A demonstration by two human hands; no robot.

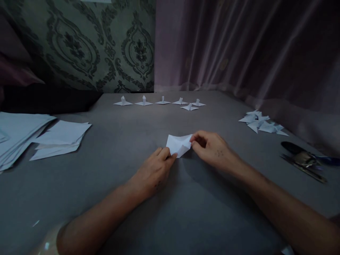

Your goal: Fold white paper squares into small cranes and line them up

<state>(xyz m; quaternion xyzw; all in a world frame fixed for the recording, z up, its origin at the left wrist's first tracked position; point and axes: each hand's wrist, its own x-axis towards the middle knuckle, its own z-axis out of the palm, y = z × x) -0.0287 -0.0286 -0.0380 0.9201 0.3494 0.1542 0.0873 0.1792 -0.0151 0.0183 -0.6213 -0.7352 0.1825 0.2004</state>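
Note:
A small white sheet of paper (176,142), partly folded with a raised flap near its lower right, is between my hands at the middle of the table. My left hand (155,170) grips its lower left edge, thumb on the near edge and fingers curled. At the right corner, my right hand (212,148) pinches the paper between thumb and forefinger. The side of the paper facing the table is hidden.
Several folded paper pieces (144,101) stand in a row at the back of the grey table (127,127). More folded pieces (261,123) lie piled at the right, behind blurred tools (305,159). Stacks of paper squares (62,134) and larger sheets (21,132) lie left.

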